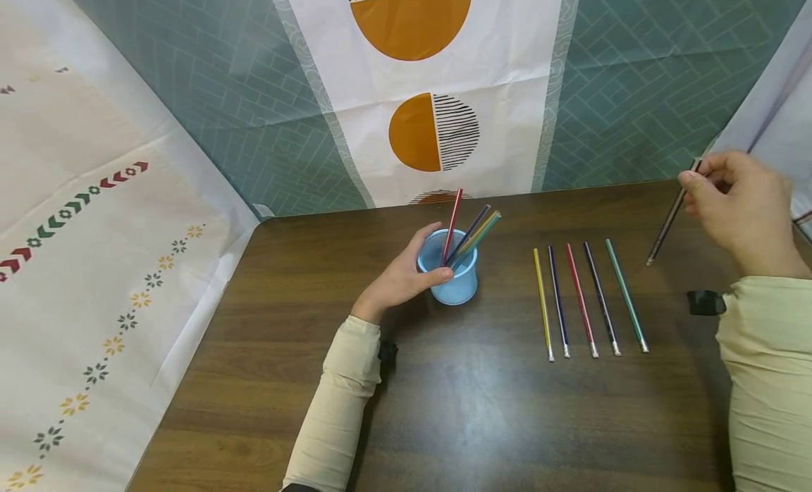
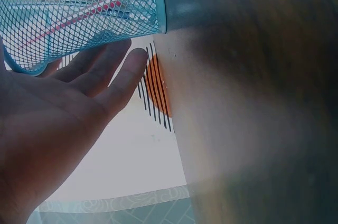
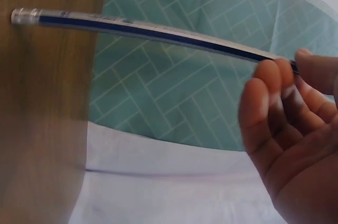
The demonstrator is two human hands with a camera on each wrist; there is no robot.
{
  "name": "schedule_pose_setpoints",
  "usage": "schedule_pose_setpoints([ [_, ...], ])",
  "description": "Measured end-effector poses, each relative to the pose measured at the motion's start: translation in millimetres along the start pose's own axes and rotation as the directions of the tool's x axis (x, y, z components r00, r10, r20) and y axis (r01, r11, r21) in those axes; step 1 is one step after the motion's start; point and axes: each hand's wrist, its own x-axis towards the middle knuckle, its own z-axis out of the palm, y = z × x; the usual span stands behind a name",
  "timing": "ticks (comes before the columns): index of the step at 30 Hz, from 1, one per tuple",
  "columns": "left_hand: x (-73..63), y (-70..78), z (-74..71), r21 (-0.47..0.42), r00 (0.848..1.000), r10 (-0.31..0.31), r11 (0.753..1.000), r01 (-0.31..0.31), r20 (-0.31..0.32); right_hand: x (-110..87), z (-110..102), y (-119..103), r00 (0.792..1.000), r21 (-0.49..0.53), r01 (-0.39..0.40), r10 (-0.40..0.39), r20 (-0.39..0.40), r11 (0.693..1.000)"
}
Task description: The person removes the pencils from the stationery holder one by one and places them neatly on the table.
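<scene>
Right of the round light-blue mesh cup point(image 1: 458, 291) lie slim yellow, blue, red, dark and green pencils point(image 1: 581, 299); behind it, white fabric point(image 1: 507, 76) bears orange, black-striped circles point(image 1: 415, 132), flanked by teal brick-patterned cloth point(image 1: 254, 90).

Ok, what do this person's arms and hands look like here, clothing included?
The left hand and right hand are ungloved. The left sleeve and right sleeve are pale cream-yellow, creased and long, ending near the wrists. A small black piece shows beside the left cuff, another black piece beside the right.
</scene>
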Motion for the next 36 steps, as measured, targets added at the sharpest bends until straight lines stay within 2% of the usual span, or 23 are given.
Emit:
schedule_pose_setpoints([
  [3,0.4,-0.2,0.4,-0.017,1.000,0.005,1.000,-0.005,-0.002,1.9,0.5,7.1,0.998,-0.072,0.015,-0.010,0.062,0.997],
  [7,1.0,-0.7,1.0,-0.027,1.000,0.004,1.000,-0.004,0.000,2.6,-0.2,17.4,0.992,-0.097,0.019,-0.007,0.123,0.995],
  [15,1.1,-2.0,1.1,0.001,1.000,-0.014,1.000,0.014,-0.008,4.3,0.1,25.7,0.979,-0.032,0.009,-0.002,0.204,0.999],
  [21,0.9,-2.0,0.8,0.005,1.000,-0.017,1.000,0.017,-0.004,3.1,-2.9,29.8,0.984,0.003,-0.033,0.032,0.178,0.999],
  [25,1.2,-1.2,1.7,0.010,1.000,-0.019,1.000,0.020,-0.010,3.0,-3.2,30.8,0.986,0.029,-0.032,0.027,0.162,0.999],
  [31,1.8,-1.1,1.9,0.017,1.000,-0.019,1.000,0.019,-0.015,7.6,-3.2,29.1,0.984,0.066,-0.034,0.022,0.177,0.997],
  [36,1.3,-0.9,1.6,0.018,1.000,-0.016,1.000,0.016,-0.017,9.2,-0.9,28.1,0.973,0.084,-0.004,-0.016,0.231,0.996],
])
